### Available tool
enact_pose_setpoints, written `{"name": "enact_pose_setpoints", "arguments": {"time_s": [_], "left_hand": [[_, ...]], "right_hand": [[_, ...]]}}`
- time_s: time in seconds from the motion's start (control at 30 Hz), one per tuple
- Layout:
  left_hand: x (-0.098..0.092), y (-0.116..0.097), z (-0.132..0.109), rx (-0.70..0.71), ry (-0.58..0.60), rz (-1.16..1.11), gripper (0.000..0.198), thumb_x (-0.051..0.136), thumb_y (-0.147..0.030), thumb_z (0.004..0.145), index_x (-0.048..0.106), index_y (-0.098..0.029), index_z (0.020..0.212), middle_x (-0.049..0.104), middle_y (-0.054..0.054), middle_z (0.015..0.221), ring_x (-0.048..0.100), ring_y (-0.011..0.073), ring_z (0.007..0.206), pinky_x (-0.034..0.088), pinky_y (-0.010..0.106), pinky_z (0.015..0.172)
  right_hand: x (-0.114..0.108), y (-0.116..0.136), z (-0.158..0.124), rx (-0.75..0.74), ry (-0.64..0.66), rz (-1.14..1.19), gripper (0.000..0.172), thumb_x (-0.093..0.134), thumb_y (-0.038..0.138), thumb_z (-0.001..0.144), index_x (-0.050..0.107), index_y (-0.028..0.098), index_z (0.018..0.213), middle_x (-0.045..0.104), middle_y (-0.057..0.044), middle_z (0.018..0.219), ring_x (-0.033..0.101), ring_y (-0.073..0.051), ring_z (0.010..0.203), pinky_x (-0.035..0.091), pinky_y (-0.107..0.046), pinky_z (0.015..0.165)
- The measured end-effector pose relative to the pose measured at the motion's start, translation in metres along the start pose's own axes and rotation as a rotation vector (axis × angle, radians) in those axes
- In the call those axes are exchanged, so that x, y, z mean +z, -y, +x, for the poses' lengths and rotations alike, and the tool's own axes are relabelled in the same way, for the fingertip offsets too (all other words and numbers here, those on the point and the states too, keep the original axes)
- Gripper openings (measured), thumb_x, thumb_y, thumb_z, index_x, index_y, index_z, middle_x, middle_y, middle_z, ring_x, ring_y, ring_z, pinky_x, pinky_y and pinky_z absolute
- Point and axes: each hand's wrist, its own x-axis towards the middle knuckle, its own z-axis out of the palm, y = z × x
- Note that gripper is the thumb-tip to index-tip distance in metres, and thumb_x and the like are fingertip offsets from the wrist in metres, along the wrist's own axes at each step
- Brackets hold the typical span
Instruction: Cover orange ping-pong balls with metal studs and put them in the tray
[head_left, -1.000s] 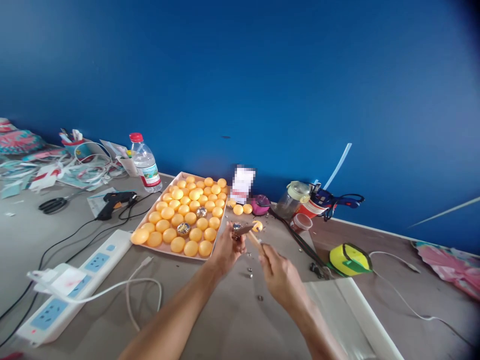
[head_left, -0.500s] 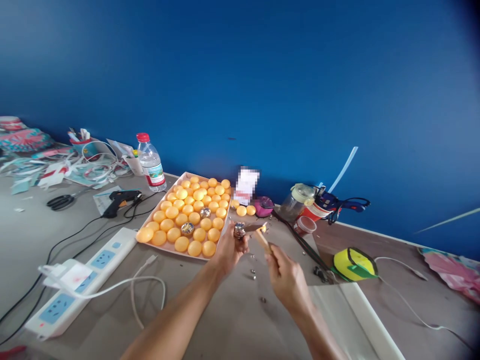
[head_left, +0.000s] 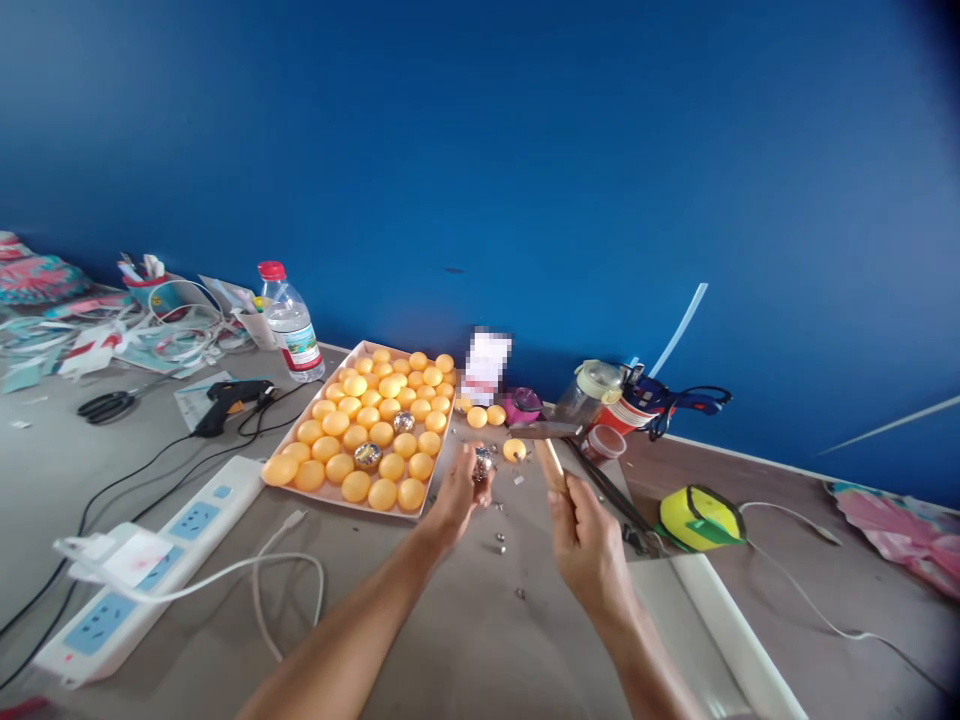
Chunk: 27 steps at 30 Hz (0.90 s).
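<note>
Left hand [head_left: 454, 498] grasps silver-studded ball [head_left: 482, 464], right hand [head_left: 589, 526] wooden-handled dark-headed tool [head_left: 552, 468]; two silvered balls [head_left: 367, 457] look finished, many plain orange balls [head_left: 382, 494] not.

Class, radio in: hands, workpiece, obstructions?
Left hand gripping mirrored ball. Right hand gripping wooden-handled tool, not touching ball. Orange ball nearby, possibly in the way.

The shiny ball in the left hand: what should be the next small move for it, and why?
Probably bring the wooden-handled tool over to the shiny ball. The left hand already holds the ball, and the right hand grips the tool's handle, but its dark head is apart from that ball.
</note>
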Motion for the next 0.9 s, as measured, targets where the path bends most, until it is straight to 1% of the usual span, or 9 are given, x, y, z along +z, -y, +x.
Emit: {"name": "enact_pose_setpoints", "arguments": {"time_s": [0.17,0.37,0.47,0.53,0.57,0.67,0.73,0.83,0.9], "left_hand": [[-0.003,0.000,0.003,-0.033,-0.039,-0.058,0.042,0.047,-0.058,0.078,0.051,-0.017,0.085,0.049,-0.003,0.055,0.033,0.0053,0.039,0.030,0.020,0.043],[-0.003,-0.001,0.002,0.029,-0.003,0.021,0.038,0.043,-0.054,0.082,0.053,-0.017,0.082,0.051,-0.001,0.058,0.037,0.0065,0.042,0.033,0.021,0.045],[-0.003,0.001,0.001,-0.001,-0.039,0.012,0.040,0.043,-0.055,0.082,0.053,-0.017,0.090,0.049,-0.002,0.056,0.036,0.0068,0.040,0.032,0.021,0.044],[-0.003,0.001,0.001,-0.022,-0.055,0.005,0.040,0.042,-0.056,0.082,0.052,-0.017,0.088,0.049,-0.002,0.055,0.035,0.0065,0.040,0.031,0.021,0.043],[-0.003,0.000,0.002,-0.017,-0.057,0.009,0.041,0.041,-0.056,0.082,0.052,-0.017,0.086,0.049,-0.002,0.056,0.036,0.0062,0.040,0.031,0.021,0.044],[-0.003,-0.001,0.002,0.014,-0.052,0.045,0.040,0.040,-0.054,0.083,0.051,-0.016,0.080,0.051,-0.001,0.058,0.037,0.0058,0.041,0.033,0.021,0.045],[-0.004,0.000,0.003,0.005,-0.057,0.057,0.040,0.040,-0.055,0.083,0.050,-0.016,0.079,0.051,-0.001,0.057,0.037,0.0059,0.041,0.033,0.020,0.045],[-0.006,0.001,0.006,-0.044,-0.097,0.020,0.042,0.042,-0.058,0.080,0.048,-0.017,0.076,0.049,-0.003,0.056,0.038,0.0063,0.041,0.035,0.021,0.045],[-0.007,0.000,0.006,-0.048,-0.123,0.010,0.045,0.041,-0.061,0.079,0.047,-0.017,0.074,0.049,-0.002,0.055,0.039,0.0066,0.041,0.036,0.021,0.045]], "right_hand": [[0.003,0.001,-0.001,0.008,0.236,-0.085,0.020,0.037,0.026,0.086,0.055,0.019,0.091,0.059,0.000,0.062,0.052,-0.013,0.050,0.032,-0.021,0.047],[-0.005,0.009,-0.002,0.004,0.035,0.016,0.022,0.035,0.031,0.088,0.053,0.018,0.091,0.058,-0.001,0.065,0.051,-0.013,0.053,0.036,-0.021,0.051],[0.001,0.009,-0.003,0.003,0.148,-0.048,0.020,0.037,0.027,0.087,0.054,0.018,0.091,0.059,-0.001,0.063,0.052,-0.014,0.051,0.034,-0.022,0.049],[0.003,0.009,-0.003,-0.005,0.217,-0.058,0.019,0.038,0.025,0.086,0.055,0.019,0.091,0.060,-0.001,0.064,0.052,-0.014,0.051,0.033,-0.022,0.048],[0.002,0.008,-0.003,-0.007,0.204,-0.039,0.019,0.038,0.025,0.086,0.055,0.019,0.091,0.059,-0.001,0.065,0.051,-0.013,0.052,0.033,-0.022,0.049],[-0.001,0.007,-0.001,0.004,0.042,0.034,0.021,0.036,0.030,0.087,0.053,0.018,0.087,0.056,0.000,0.063,0.049,-0.012,0.052,0.035,-0.021,0.051],[0.000,0.004,0.000,0.020,0.019,0.029,0.021,0.035,0.031,0.088,0.052,0.018,0.084,0.054,0.001,0.060,0.047,-0.012,0.051,0.034,-0.021,0.050],[0.008,-0.003,0.000,0.045,0.224,-0.063,0.021,0.036,0.027,0.086,0.054,0.018,0.088,0.056,0.000,0.060,0.048,-0.013,0.050,0.030,-0.021,0.047],[0.010,-0.006,0.000,0.062,0.275,-0.094,0.022,0.036,0.026,0.086,0.055,0.018,0.091,0.058,0.000,0.062,0.050,-0.013,0.051,0.030,-0.021,0.048]]}}
